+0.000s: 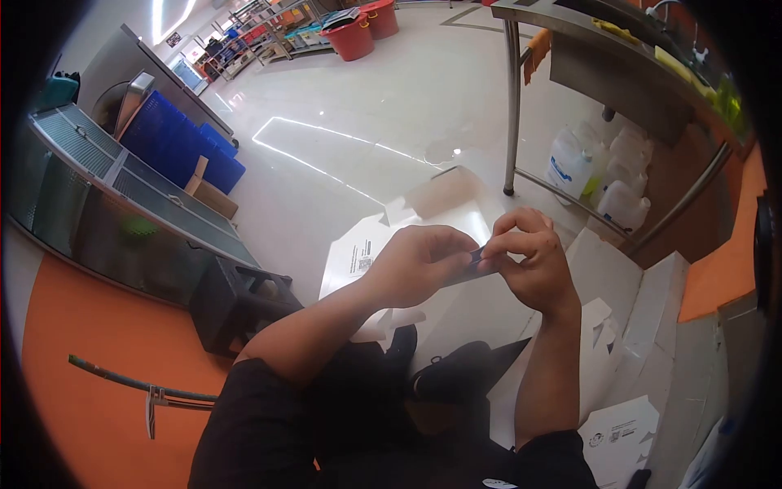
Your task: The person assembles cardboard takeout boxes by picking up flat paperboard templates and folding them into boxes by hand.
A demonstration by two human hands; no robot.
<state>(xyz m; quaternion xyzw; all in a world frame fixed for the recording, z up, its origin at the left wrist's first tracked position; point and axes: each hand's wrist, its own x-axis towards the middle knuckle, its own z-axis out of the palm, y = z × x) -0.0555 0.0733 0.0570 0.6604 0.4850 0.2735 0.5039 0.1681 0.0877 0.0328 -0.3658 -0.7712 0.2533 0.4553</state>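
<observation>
In front of my body, my left hand [419, 265] and my right hand [533, 261] meet, both with fingers pinched together. Between the fingertips is a small dark object [476, 257], mostly covered, so its kind does not show. Below and beyond my left hand, a flat white printed cardboard sheet [346, 259] with cut edges lies on the floor. Another white printed cardboard sheet [623, 440] is at the lower right, and a plain white cardboard piece [599, 326] lies to the right of my right forearm.
A dark plastic stool [236, 301] stands at left beside a glass-topped tank [155, 187]. Blue crates [167, 138] are behind it. On the right is a steel sink table [586, 37], with several plastic jugs [570, 163] underneath. Red tubs [350, 39] stand far back.
</observation>
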